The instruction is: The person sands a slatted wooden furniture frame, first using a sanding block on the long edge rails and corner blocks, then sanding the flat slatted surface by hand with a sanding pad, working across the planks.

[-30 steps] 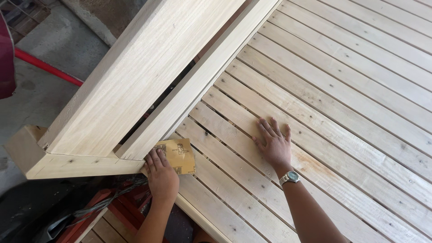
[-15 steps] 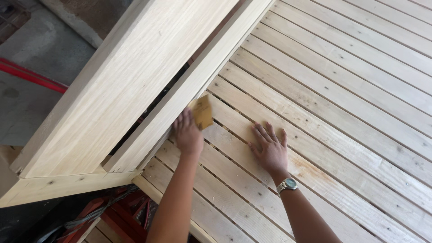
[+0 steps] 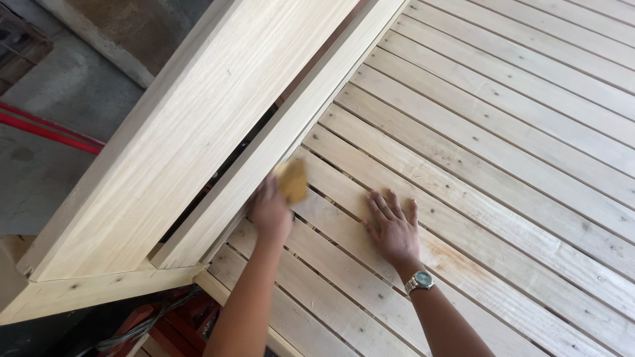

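So the left hand has a folded piece of tan-yellow sandpaper pinched between fingers and thumb, and it's pressed right up against the inner edge of the long pale wooden rail where that rail meets the slatted pale pine surface. Compared with a second ago, that hand has slid a fair way up the rail: it was down near the corner joint of the frame, and now it's well along the board, with the paper tilted on its edge and a bit motion-blurred. Reads to me like sanding strokes running along that inside edge, with the lower stretch near the corner already covered and the upper part of the rail not reached yet. The right hand hasn't really budged, it's flat on the slats with fingers spread, palm down, bracing, with a silver metal wristwatch on the wrist. The wide pale board sits beside the rail with a dark gap between them. Off to the left there's grey concrete floor and a red hose or pipe lying across it.
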Motion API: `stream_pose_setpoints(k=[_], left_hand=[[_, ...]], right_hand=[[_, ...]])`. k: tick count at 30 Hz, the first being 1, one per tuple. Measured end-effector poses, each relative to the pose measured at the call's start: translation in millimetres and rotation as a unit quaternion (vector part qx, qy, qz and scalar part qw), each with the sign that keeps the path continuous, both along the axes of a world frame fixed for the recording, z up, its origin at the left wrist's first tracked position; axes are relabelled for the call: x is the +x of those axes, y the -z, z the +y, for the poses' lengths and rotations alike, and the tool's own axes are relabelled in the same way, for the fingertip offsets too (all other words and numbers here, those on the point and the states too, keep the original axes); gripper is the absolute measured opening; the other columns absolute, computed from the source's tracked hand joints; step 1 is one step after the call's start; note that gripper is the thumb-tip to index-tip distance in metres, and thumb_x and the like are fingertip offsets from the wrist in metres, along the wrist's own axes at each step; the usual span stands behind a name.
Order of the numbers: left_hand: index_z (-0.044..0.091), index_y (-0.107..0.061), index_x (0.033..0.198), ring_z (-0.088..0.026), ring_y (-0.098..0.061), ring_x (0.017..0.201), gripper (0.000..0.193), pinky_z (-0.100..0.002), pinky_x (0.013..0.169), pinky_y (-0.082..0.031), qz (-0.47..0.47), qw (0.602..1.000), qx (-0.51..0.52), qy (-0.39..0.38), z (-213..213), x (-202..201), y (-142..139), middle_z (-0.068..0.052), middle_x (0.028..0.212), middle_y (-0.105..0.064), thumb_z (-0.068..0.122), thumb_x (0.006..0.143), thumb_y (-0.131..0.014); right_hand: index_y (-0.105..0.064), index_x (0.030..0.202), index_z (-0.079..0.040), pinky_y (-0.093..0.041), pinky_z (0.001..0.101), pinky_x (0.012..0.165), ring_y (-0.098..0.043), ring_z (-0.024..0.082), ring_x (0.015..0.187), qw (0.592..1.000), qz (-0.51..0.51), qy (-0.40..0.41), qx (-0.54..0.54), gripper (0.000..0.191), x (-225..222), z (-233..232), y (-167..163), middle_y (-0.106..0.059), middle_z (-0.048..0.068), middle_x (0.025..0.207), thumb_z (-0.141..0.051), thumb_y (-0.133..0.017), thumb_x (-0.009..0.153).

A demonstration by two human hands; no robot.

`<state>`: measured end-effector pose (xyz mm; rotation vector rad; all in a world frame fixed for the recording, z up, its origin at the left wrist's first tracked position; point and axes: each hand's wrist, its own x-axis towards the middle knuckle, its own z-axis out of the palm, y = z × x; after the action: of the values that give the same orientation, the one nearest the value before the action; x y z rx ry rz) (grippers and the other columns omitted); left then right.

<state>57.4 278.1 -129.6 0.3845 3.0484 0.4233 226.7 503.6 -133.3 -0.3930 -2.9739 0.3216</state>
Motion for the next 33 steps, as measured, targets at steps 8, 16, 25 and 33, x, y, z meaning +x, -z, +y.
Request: stream_pose_setpoints(k=[8, 16, 25, 33], left_hand=[[0.012, -0.027, 0.153, -0.037, -0.065, 0.115, 0.07, -0.043, 0.079, -0.061, 0.011, 0.999, -0.01, 0.03, -22, 15, -25, -0.006, 0.163, -0.034, 0.019, 0.091, -0.057], [0.011, -0.028, 0.161, -0.033, -0.038, 0.148, 0.072, -0.042, 0.113, -0.045, 0.003, 0.995, -0.102, 0.017, -22, 6, 4, -0.003, 0.171, -0.019, 0.003, 0.093, -0.054], [0.015, -0.016, 0.161, -0.033, -0.061, 0.121, 0.071, -0.037, 0.084, -0.064, -0.102, 0.994, -0.004, -0.031, -3, 1, -42, -0.012, 0.164, -0.029, 0.012, 0.1, -0.05], [0.009, -0.013, 0.164, -0.034, -0.053, 0.132, 0.078, -0.046, 0.113, -0.046, -0.163, 0.98, -0.092, -0.07, -88, 50, -31, -0.012, 0.169, -0.021, 0.014, 0.098, -0.053]], right_hand=[[-0.029, 0.158, -0.03, 0.002, 0.0538, 0.123, -0.013, 0.018, 0.154, 1.0, -0.01, -0.018, 0.007, 0.063, 1, 2, 2, -0.024, -0.011, 0.165, -0.055, -0.037, 0.101], [-0.028, 0.157, -0.028, 0.004, 0.0561, 0.121, -0.012, 0.018, 0.153, 0.999, -0.032, -0.006, 0.007, 0.063, -1, 1, 0, -0.023, -0.012, 0.165, -0.055, -0.034, 0.101], [-0.033, 0.157, -0.03, 0.002, 0.0528, 0.125, -0.015, 0.017, 0.155, 0.999, -0.032, 0.003, -0.03, 0.062, 1, 0, -11, -0.027, -0.012, 0.165, -0.054, -0.042, 0.1], [-0.027, 0.158, -0.029, 0.004, 0.0569, 0.121, -0.01, 0.02, 0.153, 0.999, -0.042, -0.018, -0.012, 0.064, -4, 2, -5, -0.021, -0.01, 0.165, -0.053, -0.04, 0.099]])
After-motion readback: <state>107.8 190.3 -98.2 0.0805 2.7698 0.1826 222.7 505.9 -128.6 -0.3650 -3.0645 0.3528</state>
